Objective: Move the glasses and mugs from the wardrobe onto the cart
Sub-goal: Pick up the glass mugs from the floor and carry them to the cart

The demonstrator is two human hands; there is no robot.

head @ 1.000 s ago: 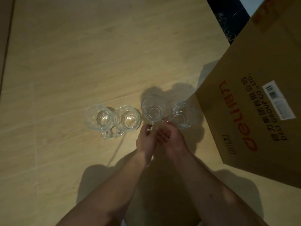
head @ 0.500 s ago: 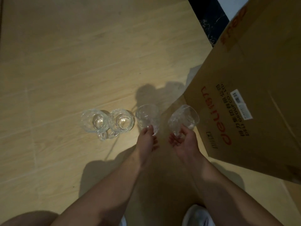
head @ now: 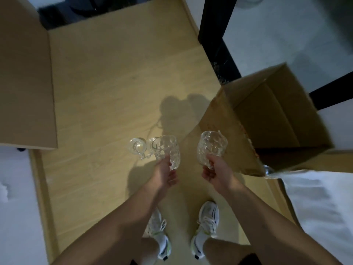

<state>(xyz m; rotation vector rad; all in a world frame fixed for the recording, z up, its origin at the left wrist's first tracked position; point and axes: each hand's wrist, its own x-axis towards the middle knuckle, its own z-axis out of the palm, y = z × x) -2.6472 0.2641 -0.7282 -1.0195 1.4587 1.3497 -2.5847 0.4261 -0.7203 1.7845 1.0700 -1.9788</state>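
Above wooden floor (head: 107, 96), both hands grip mugs (head: 168, 150); no writing legible.

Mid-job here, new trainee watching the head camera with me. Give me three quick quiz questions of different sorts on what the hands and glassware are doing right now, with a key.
1. True or false: both hands are empty.
2. Multiple choice: the open cardboard box lies on the person's A) left B) right C) behind the shoes.
3. Fill in: glassware not in hand stands on the wooden ____.

Key:
1. False. The left hand grips one glass mug; the right hand grips another glass mug.
2. B.
3. Floor; two glass mugs stand there, left of the held ones.
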